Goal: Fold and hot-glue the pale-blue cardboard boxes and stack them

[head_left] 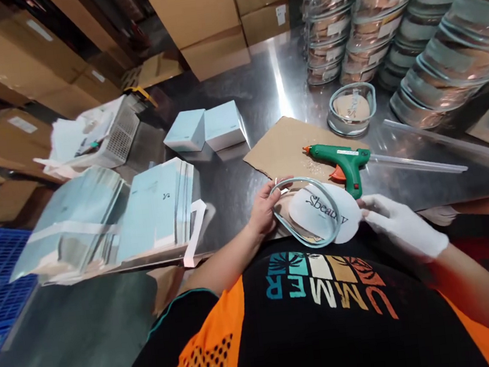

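My bare left hand is closed on the left rim of a clear round case with pale blue piping. My right hand, in a white glove, pinches the right edge of a white oval card printed with "beauty" in dark script. The card overlaps the case; whether it lies inside or behind the clear wall I cannot tell. Just beyond it a green glue gun with an orange trigger lies on its side, partly on a brown cardboard sheet. A clear glue stick extends from its back.
Tall stacks of clear round cases stand at the right, with a single case before them. Pale blue boxes, flat blue stacks and a white basket are at the left. Another person's gloved hand shows at right.
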`<state>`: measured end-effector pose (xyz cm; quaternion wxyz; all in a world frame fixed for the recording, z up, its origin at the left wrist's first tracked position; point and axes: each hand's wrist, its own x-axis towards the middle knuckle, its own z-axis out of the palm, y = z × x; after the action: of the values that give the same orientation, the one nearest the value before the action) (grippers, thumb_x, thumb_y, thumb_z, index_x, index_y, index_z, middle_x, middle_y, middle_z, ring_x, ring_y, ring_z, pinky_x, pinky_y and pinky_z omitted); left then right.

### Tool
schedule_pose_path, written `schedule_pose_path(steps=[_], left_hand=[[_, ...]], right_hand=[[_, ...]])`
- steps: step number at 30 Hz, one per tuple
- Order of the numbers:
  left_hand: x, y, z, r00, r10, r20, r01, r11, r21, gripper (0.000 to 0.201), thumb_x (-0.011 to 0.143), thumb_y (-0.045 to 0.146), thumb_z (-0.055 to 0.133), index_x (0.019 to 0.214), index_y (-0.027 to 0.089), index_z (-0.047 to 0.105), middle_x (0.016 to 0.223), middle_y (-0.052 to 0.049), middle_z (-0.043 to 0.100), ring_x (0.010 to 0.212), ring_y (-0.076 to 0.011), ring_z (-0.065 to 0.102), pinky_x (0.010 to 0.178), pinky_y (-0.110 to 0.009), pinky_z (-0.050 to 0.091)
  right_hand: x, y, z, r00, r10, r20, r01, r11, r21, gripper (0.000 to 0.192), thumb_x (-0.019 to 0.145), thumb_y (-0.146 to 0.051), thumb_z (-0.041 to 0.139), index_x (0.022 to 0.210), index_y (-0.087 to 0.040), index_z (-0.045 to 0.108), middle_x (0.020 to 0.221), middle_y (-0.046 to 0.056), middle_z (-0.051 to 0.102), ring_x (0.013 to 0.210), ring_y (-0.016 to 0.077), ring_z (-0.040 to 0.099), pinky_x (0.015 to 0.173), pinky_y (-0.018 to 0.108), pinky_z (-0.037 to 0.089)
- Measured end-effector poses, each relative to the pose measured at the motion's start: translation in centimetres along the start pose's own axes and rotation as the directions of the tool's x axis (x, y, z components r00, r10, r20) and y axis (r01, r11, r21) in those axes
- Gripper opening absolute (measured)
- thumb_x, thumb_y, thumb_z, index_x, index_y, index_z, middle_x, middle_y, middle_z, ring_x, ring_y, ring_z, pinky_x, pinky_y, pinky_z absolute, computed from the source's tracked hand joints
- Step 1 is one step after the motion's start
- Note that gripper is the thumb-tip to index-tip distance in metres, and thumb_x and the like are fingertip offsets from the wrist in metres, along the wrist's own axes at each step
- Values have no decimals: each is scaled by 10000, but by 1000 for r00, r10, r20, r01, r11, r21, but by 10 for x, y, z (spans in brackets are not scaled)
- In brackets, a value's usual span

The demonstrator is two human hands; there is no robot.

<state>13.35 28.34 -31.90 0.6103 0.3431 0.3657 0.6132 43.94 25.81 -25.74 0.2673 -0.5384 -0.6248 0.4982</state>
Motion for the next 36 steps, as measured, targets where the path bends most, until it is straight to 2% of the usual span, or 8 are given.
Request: schedule_pose_path(steps=[6,16,22,26,28,31,34,36], left_hand=[[0,-4,13,1000,-22,-7,22,1000,13,596,725,624,977,1106,206,790,1279,-123,829,1247,-339,754,1104,-463,555],[1,4,12,991,85,-107,-83,996,27,523,732,602,977,1025,213,787,1133,-86,863,1080,-291,791,1037,-440,577],[11,1,18,979,138,-149,-136,990,27,528,756,608,957,1056,212,778,1154,-92,843,1153,-310,768,1092,-461,558],[18,3,26,961,239,-137,-248,967,-59,603,781,662,920,1196,269,728,1433,-82,744,1388,-314,666,1201,-455,506],[21,8,24,979,170,-109,-183,976,-121,660,832,807,789,1228,284,710,1448,-77,734,1467,-323,613,1224,-465,497],[25,21,8,989,-115,89,129,976,-176,835,809,990,603,1149,241,741,1215,-112,818,1449,-388,632,1172,-513,546],[29,37,-17,917,-280,285,339,923,-182,972,677,1079,605,1084,210,764,1021,-128,840,1336,-439,708,1086,-540,600],[30,45,-32,880,-322,349,399,900,-174,1013,615,1072,671,1130,205,768,1009,-133,844,1261,-439,751,1040,-551,623]], right_hand=[[2,-5,24,981,178,70,-188,968,165,472,801,-675,787,869,-219,691,600,3,686,467,154,547,490,285,449],[15,-20,39,923,-84,376,-55,937,344,384,752,-544,841,794,-171,757,820,65,745,819,233,690,804,370,584],[16,-20,50,971,2,241,-112,887,447,684,699,-683,917,1145,-194,745,1100,104,812,1081,312,734,988,454,600],[14,-24,44,987,-152,54,147,984,99,452,838,-606,813,1040,-207,743,938,59,791,872,250,715,809,371,607],[15,-29,40,922,-385,35,382,894,-232,243,947,-459,723,956,-218,750,824,41,754,751,207,664,747,336,567],[21,-42,35,708,-676,205,627,468,-623,240,1047,-208,570,896,-217,757,811,63,746,784,210,659,814,356,550],[31,-59,31,532,-765,362,668,117,-735,333,1086,-120,484,903,-200,750,895,90,766,910,234,679,909,397,574],[36,-64,29,479,-789,384,678,55,-733,324,1102,-143,473,966,-208,760,1011,101,785,1044,250,692,1001,431,586]])
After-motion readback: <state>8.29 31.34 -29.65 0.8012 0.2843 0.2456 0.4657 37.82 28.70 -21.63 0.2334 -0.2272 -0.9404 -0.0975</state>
